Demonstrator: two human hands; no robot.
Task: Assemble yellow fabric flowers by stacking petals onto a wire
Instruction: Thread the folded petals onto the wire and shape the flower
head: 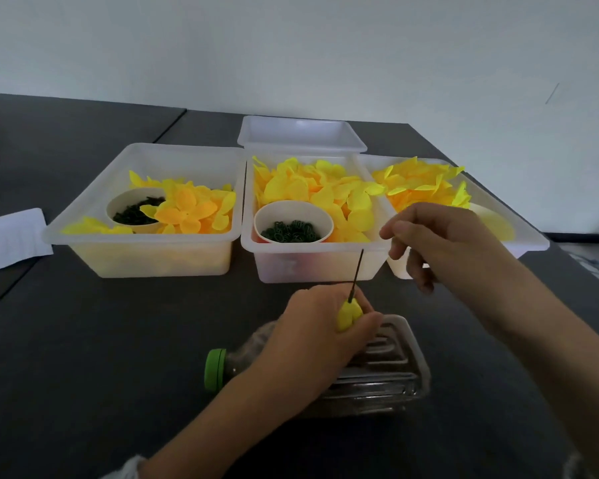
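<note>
My left hand (pixel 320 326) grips a folded yellow petal bundle (pixel 348 316) with a thin dark wire (pixel 357 273) sticking up out of it. My right hand (pixel 440 243) hovers just right of the wire's tip, over the front edge of the middle tray (pixel 312 262), fingers loosely curled and holding nothing I can see. Three clear trays hold loose yellow petals: left tray (pixel 146 257), middle tray, right tray (pixel 529 236). Paper cups of small dark green rings sit in the left tray (pixel 137 210) and the middle tray (pixel 293 223).
A clear plastic bottle (pixel 381 371) with a green cap (pixel 215 369) lies on its side on the dark table under my left hand. An empty clear tray (pixel 301 134) stands behind the middle one. White paper (pixel 11 236) lies at the left edge.
</note>
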